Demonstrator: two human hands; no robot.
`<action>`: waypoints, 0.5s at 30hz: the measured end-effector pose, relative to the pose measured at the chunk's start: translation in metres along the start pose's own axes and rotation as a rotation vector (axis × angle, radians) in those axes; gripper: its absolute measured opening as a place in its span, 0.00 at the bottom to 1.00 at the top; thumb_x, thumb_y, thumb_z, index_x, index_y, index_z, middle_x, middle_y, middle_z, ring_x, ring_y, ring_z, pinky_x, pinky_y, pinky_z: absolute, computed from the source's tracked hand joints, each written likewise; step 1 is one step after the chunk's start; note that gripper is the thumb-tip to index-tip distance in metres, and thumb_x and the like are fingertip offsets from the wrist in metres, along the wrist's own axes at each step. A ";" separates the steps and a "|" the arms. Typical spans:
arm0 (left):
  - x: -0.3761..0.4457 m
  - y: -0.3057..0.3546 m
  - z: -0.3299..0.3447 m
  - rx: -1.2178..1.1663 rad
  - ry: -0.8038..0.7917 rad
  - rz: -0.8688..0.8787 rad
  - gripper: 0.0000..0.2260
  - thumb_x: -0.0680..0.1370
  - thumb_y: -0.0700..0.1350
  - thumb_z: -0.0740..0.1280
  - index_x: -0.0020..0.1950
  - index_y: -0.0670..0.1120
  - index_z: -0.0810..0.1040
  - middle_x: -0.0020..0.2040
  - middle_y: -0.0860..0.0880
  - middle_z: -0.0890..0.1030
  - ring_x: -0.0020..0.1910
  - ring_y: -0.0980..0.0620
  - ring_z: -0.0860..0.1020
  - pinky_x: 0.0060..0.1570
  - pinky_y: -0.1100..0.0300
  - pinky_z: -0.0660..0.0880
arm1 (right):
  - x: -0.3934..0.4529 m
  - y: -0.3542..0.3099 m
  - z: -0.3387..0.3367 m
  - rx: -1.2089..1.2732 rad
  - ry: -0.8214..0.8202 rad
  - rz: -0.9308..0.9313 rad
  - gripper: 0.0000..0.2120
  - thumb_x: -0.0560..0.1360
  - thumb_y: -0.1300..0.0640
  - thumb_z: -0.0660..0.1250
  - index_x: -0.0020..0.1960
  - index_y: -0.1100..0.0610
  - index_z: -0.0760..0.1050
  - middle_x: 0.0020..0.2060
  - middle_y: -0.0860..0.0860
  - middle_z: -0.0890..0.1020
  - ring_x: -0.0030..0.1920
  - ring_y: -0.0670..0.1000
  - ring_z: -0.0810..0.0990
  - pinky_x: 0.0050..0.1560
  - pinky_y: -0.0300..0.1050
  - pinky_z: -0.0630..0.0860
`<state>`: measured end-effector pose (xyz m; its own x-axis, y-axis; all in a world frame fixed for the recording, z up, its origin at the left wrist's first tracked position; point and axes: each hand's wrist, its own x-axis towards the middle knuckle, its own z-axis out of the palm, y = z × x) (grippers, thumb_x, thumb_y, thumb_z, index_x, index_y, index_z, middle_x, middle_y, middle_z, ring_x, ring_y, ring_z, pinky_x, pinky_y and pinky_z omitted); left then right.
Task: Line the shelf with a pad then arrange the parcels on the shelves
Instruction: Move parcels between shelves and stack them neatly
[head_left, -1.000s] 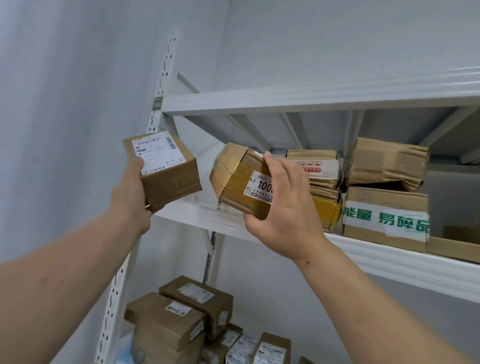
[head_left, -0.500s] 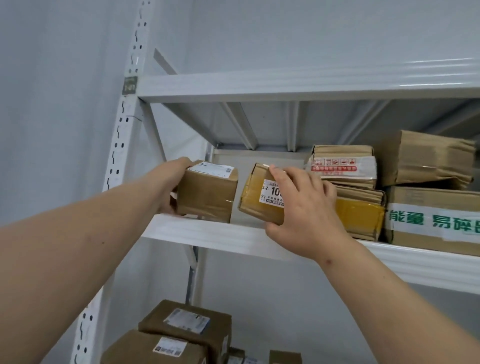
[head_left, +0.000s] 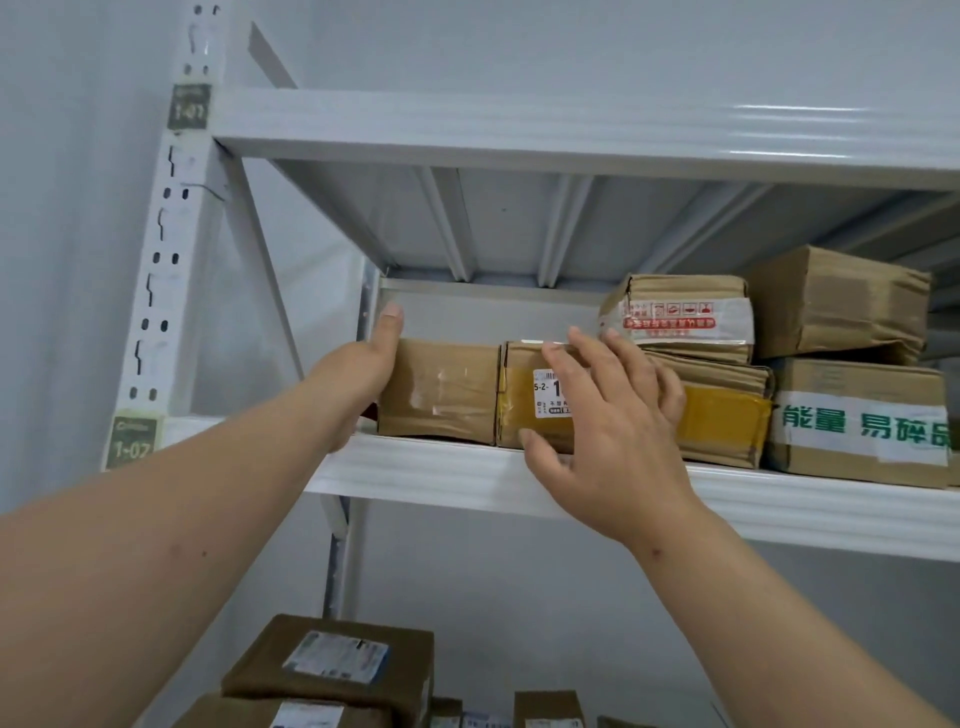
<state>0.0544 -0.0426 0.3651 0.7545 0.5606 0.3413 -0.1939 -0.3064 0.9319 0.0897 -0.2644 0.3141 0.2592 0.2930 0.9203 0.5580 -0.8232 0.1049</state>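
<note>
Two brown cardboard parcels stand side by side on the white metal shelf (head_left: 447, 470). The left parcel (head_left: 439, 395) is plain with clear tape. My left hand (head_left: 363, 374) lies flat against its left side, thumb pointing up. The right parcel (head_left: 524, 400) has yellow tape and a white label. My right hand (head_left: 608, 415) is spread over its front with straight fingers, touching it. Both parcels touch each other and sit at the shelf's left end.
Further right on the same shelf lie a flat yellow-taped parcel (head_left: 727, 421) with a red-printed parcel (head_left: 680, 317) on it, and a box with green lettering (head_left: 857, 421) under a crumpled box (head_left: 836, 301). Several labelled parcels (head_left: 337, 660) sit on the shelf below. The upright post (head_left: 161, 270) stands left.
Both parcels went from being held in the air to standing on the shelf, pushed together. My hands have loosened from gripping to flat contact.
</note>
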 end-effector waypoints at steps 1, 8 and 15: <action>0.001 -0.001 0.001 0.016 -0.002 0.007 0.41 0.76 0.73 0.50 0.73 0.41 0.68 0.68 0.42 0.74 0.64 0.40 0.74 0.70 0.43 0.67 | 0.001 -0.001 0.002 -0.017 0.009 0.002 0.34 0.71 0.35 0.58 0.74 0.46 0.63 0.76 0.48 0.64 0.78 0.54 0.54 0.75 0.61 0.50; 0.005 -0.006 -0.001 0.190 -0.018 0.090 0.40 0.77 0.72 0.46 0.76 0.44 0.66 0.74 0.42 0.70 0.70 0.39 0.69 0.72 0.43 0.64 | 0.002 -0.008 0.015 -0.036 0.101 -0.010 0.28 0.74 0.40 0.64 0.71 0.49 0.72 0.76 0.51 0.66 0.77 0.57 0.57 0.72 0.61 0.54; 0.002 -0.018 -0.005 0.228 0.085 0.243 0.30 0.80 0.68 0.50 0.74 0.50 0.66 0.71 0.45 0.71 0.67 0.40 0.71 0.66 0.41 0.70 | -0.025 -0.013 0.023 0.021 0.303 -0.090 0.12 0.74 0.49 0.65 0.52 0.53 0.82 0.57 0.51 0.79 0.60 0.57 0.74 0.59 0.56 0.64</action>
<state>0.0562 -0.0318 0.3499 0.6467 0.5093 0.5678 -0.2090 -0.5976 0.7740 0.0943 -0.2498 0.2809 -0.0368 0.2031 0.9785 0.5849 -0.7895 0.1859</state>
